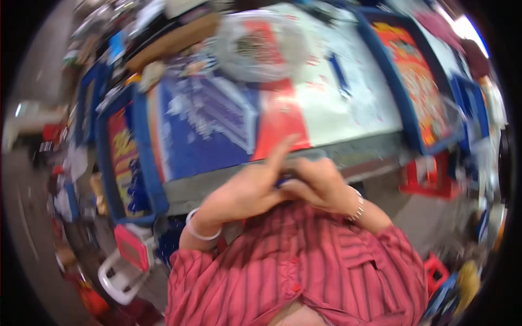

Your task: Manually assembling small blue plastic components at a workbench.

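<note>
Left hand (244, 190) & right hand (318, 185) meet at table edge (359, 155), fingers curled round a small blue object (284, 179); clear plastic bag (261, 46), blue-framed trays (413, 81) crowd tabletop beyond; pic blurred.

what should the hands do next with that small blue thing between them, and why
Probably steady the small blue object before working it further: the left hand and right hand both pinch it at the grey table edge, and the picture is blurred.

Table (375, 149): printed sheets (228, 125), plastic bag (261, 46).
</note>
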Tool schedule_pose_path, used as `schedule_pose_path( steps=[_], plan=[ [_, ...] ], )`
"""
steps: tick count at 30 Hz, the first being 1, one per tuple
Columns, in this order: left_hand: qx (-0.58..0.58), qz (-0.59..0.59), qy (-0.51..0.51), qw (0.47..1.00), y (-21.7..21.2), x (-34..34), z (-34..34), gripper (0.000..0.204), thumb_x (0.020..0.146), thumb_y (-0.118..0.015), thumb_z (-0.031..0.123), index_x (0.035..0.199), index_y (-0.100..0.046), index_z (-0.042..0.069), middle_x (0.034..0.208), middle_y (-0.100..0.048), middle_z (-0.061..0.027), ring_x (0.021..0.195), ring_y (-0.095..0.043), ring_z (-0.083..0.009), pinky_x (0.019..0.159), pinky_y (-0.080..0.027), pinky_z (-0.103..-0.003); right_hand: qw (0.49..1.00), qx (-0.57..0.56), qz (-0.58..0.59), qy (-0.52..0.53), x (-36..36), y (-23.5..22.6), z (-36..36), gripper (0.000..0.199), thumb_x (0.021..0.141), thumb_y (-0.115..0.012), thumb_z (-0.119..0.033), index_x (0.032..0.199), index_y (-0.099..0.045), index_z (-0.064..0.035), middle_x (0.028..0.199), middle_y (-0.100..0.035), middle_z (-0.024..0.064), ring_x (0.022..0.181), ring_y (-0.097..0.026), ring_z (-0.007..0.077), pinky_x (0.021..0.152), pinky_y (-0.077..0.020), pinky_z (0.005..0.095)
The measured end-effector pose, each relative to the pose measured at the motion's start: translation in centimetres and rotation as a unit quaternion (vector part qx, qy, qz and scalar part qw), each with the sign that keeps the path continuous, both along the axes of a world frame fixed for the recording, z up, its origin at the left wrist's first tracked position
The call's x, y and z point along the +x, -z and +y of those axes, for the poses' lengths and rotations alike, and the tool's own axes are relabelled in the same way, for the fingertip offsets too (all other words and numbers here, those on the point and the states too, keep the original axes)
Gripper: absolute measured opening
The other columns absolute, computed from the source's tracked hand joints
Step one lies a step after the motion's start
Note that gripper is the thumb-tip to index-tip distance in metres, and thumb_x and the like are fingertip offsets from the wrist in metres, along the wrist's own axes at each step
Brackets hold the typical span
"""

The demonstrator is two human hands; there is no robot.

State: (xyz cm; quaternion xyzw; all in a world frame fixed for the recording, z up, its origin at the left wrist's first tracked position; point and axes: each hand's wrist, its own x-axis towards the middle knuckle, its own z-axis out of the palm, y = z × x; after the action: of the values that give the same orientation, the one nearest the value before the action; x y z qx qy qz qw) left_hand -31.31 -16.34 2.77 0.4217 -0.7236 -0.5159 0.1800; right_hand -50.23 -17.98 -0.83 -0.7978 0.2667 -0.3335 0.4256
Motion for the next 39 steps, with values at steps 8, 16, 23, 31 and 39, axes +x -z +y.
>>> schedule_pose_path(
  steps=[8, 16, 23, 31, 39],
  plan=[
    [-0.305, -0.066, -0.217, 0.925, 2.9, -3.9, 4.3, 0.080, 0.069, -0.076, 0.018, 0.131, -0.028, 0.007, 0.122, -0.044, -0.0213, 0.112, -0.050, -0.0395, 0.091, -0.042, -0.047, 0.976, 0.073, 0.005, 0.206, 0.0, 1.8, 0.8, 0.009, 0.092, -0.055, -0.008, 0.091, -0.057, 0.0007, 0.064, -0.056, 0.0044, 0.053, -0.053, 0.0075, 0.050, -0.0428, 0.0233],
    [-0.380, -0.280, -0.220, 0.854, 4.9, -3.7, 5.6, 0.033, 0.069, -0.069, 0.024, 0.091, -0.056, 0.003, 0.121, -0.044, -0.0163, 0.123, -0.037, -0.0386, 0.100, -0.029, -0.055, 0.946, 0.226, -0.094, 0.214, 2.5, 4.2, 0.4, 0.017, 0.095, -0.053, -0.014, 0.088, -0.057, 0.0011, 0.076, -0.057, 0.0016, 0.058, -0.050, 0.0063, 0.053, -0.0411, 0.0202],
    [-0.439, -0.266, -0.210, 0.832, 7.3, -3.0, 5.6, 0.011, 0.074, -0.060, 0.011, 0.080, -0.059, 0.002, 0.113, -0.050, -0.0139, 0.117, -0.045, -0.0330, 0.098, -0.033, -0.053, 0.904, 0.353, -0.160, 0.179, 3.2, 5.9, 1.0, 0.017, 0.096, -0.052, -0.017, 0.088, -0.054, -0.0024, 0.069, -0.054, -0.0011, 0.054, -0.046, 0.0041, 0.046, -0.0354, 0.0195],
    [-0.462, -0.216, -0.104, 0.854, 7.2, -0.9, 5.2, 0.012, 0.077, -0.054, 0.012, 0.082, -0.057, 0.002, 0.107, -0.051, -0.0136, 0.114, -0.048, -0.0317, 0.099, -0.034, -0.051, 0.878, 0.432, -0.160, 0.128, 2.4, 6.4, 1.4, 0.017, 0.097, -0.050, -0.019, 0.087, -0.050, -0.0045, 0.064, -0.051, -0.0016, 0.048, -0.042, 0.0040, 0.043, -0.0331, 0.0191],
    [-0.412, -0.119, -0.015, 0.903, 11.5, -1.8, 4.4, 0.013, 0.075, -0.057, 0.011, 0.080, -0.052, 0.000, 0.107, -0.050, -0.0151, 0.118, -0.047, -0.0322, 0.103, -0.036, -0.049, 0.928, 0.353, -0.021, 0.118, -1.8, 7.4, 1.5, 0.011, 0.092, -0.053, -0.010, 0.089, -0.053, 0.0001, 0.067, -0.058, 0.0052, 0.052, -0.053, 0.0122, 0.050, -0.0421, 0.0240]
  ],
)
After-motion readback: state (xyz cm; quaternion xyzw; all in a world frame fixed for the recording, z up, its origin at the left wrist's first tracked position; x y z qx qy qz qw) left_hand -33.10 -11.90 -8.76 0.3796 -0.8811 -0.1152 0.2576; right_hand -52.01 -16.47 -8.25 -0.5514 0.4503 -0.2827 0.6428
